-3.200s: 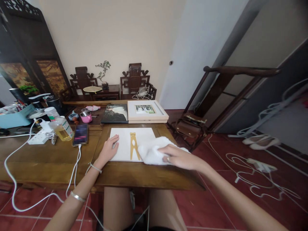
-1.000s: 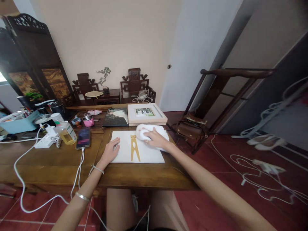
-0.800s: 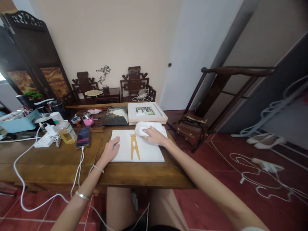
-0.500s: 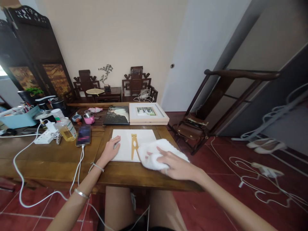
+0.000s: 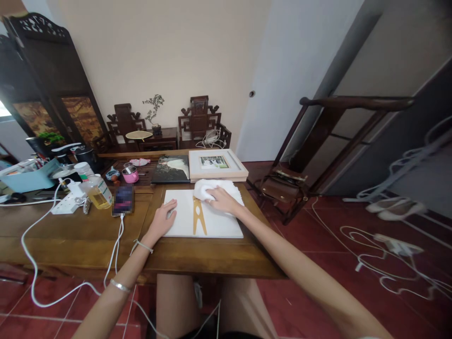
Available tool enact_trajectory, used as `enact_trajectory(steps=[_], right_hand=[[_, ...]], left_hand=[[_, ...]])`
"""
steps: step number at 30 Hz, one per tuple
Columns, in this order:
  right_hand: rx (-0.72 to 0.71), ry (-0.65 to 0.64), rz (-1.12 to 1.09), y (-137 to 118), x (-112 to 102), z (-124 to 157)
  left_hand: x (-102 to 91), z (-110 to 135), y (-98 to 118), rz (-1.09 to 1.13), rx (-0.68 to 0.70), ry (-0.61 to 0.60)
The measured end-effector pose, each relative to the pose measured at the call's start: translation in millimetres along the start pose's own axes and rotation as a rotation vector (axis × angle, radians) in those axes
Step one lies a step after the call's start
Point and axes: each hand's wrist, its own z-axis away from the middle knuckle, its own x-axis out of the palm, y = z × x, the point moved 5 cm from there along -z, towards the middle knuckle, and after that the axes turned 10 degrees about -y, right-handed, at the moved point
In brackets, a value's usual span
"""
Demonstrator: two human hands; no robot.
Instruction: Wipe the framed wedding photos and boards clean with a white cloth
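A flat white board (image 5: pixel 181 225) lies on the wooden table, with a tan stand-like piece (image 5: pixel 199 219) shaped like a letter A at its middle. My left hand (image 5: pixel 164 219) rests on the board's left edge, fingers spread and nothing in them. In my right hand (image 5: pixel 222 200) is a bunched white cloth (image 5: pixel 206 188), pressed on the upper part of the board. The cloth covers the top of the tan piece and the board's far right corner.
Behind the board lie a light picture frame (image 5: pixel 243 172) and a dark picture panel (image 5: pixel 165 174). To the left are a phone (image 5: pixel 123 200) on a cable, a bottle (image 5: pixel 100 193), a power strip (image 5: pixel 67 203) and a pink cup (image 5: pixel 130 174). A wooden chair (image 5: pixel 282 188) stands at the right.
My right hand has moved the cloth up and left, from the board's lower right to its far edge. The tan piece's lower right leg now shows. My left hand has stayed in place.
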Motion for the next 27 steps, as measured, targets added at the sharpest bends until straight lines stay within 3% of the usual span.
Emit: enact_trajectory(steps=[4,8,11,14,17,23,27], right_hand=[[-0.038,-0.005,0.019,-17.7,10.9,13.9],[-0.195,-0.04,-0.048,-53.7,12.5,73.1],[-0.292,-0.152,-0.128,-77.5,8.6,115.6],[-0.297,-0.191,-0.143,-83.2,4.2,128.6],[-0.196,-0.115,-0.089,-68.1,3.3,103.1],[-0.022,-0.006,0.042,-37.6,7.7,7.5],[-0.048,0.006,0.056,-46.3,11.6,-10.1]], left_hand=[[-0.1,0.1,1.1,0.003,-0.003,-0.006],[0.4,0.4,2.5,0.0,-0.006,-0.004],[0.2,0.8,3.7,0.0,-0.012,0.005],[-1.1,1.4,6.3,0.012,-0.004,0.009],[-2.6,1.8,8.1,0.023,0.019,0.015],[0.0,0.5,0.1,-0.02,0.007,-0.003],[2.3,-0.5,-2.9,-0.036,0.008,-0.038]])
